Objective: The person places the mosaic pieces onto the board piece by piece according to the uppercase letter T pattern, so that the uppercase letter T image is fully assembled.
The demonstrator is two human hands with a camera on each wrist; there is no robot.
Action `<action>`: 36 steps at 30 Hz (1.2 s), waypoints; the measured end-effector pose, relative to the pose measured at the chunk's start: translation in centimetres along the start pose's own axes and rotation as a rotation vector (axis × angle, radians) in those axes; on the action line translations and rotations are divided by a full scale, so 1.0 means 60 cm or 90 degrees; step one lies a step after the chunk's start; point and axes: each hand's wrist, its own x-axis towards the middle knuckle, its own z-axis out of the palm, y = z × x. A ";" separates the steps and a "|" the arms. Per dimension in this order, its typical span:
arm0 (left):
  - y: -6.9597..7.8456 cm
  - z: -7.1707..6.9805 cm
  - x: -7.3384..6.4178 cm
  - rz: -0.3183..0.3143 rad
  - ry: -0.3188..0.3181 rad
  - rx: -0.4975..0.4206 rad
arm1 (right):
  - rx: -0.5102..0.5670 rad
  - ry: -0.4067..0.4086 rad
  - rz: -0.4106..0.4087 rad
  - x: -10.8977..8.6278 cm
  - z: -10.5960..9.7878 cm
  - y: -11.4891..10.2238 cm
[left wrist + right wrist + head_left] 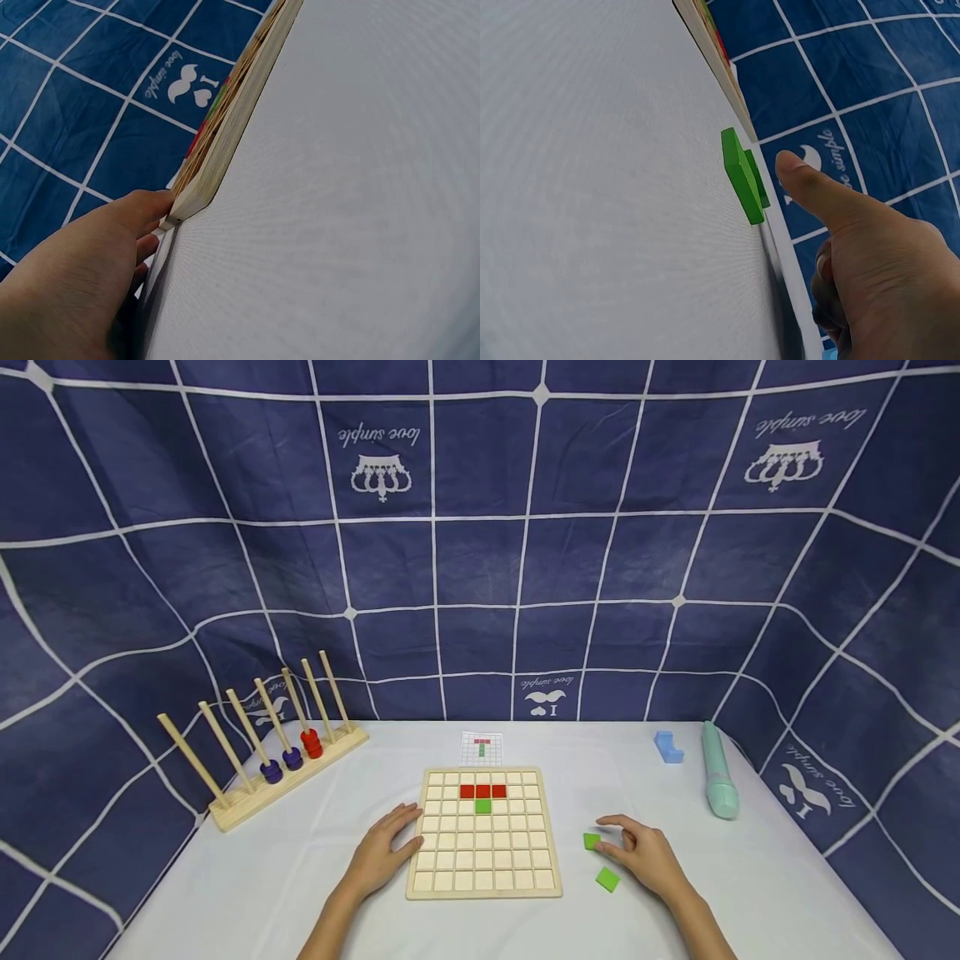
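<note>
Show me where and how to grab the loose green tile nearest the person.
I'd probably pinch two opposite edges of that green tile between thumb and finger, coming from above, on the side of the right hand. It's thin, square and flat on the white table, so its underside is covered while its edges stand free.

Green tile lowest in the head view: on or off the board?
Off: the green tile lies on the white tablecloth, right of the board.
</note>
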 end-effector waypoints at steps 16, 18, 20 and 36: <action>-0.002 0.002 0.001 0.002 0.002 0.010 | -0.019 -0.060 0.026 -0.007 0.004 0.004; -0.001 0.002 0.001 0.001 0.001 0.009 | -0.019 -0.059 0.025 -0.006 0.004 0.003; -0.001 0.002 0.001 -0.002 0.001 0.009 | -0.019 -0.058 0.025 -0.006 0.003 0.003; -0.001 0.002 0.001 -0.004 0.000 0.005 | -0.002 -0.052 0.029 -0.006 0.006 0.002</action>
